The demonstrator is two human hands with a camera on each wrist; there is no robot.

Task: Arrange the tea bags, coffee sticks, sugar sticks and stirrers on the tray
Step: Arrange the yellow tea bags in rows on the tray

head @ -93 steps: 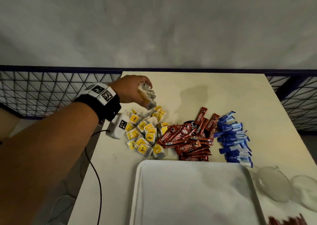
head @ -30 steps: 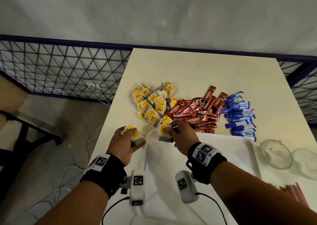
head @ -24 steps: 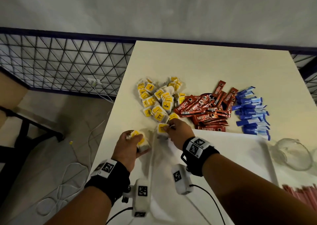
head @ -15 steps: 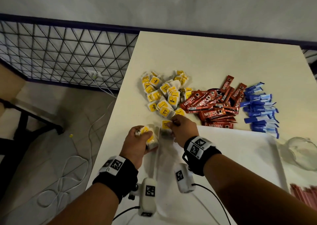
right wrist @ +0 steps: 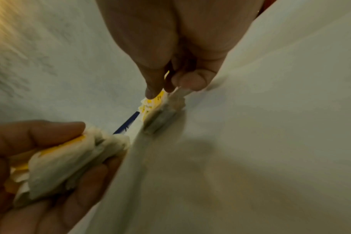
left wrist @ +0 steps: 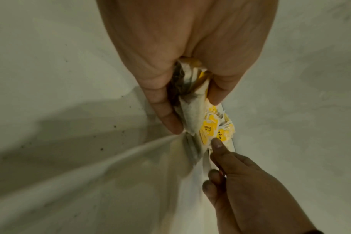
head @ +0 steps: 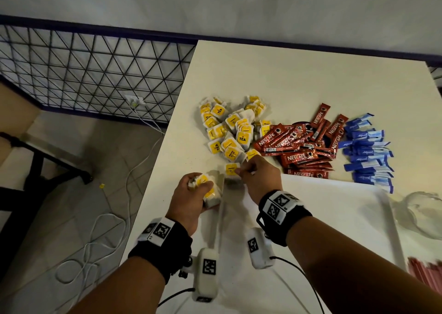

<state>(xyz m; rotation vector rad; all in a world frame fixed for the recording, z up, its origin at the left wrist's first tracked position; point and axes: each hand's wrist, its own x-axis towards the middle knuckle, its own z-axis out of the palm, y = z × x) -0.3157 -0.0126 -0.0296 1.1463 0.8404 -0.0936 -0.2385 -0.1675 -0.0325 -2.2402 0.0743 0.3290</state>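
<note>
At the tray (head: 334, 218) corner, each hand pinches white tea bags (head: 210, 189) with yellow tags.

The scene is dimly lit, with soft, flat light and a slight greenish-grey cast. In the head view the table (head: 299, 79) is the brightest surface; the floor and lower corners fall darker, and the wide lens bends the fence rail and table edges. Soft shadows lie under both forearms on the tray (head: 334, 218). The glass bowl (head: 421, 213) and red stirrers (head: 425, 268) at the right edge are smeared. Both wrist views are noisy and soft, strongly stretched at the edges, with broad grey shadows; the right wrist view shows streaky motion blur at upper left.
</note>
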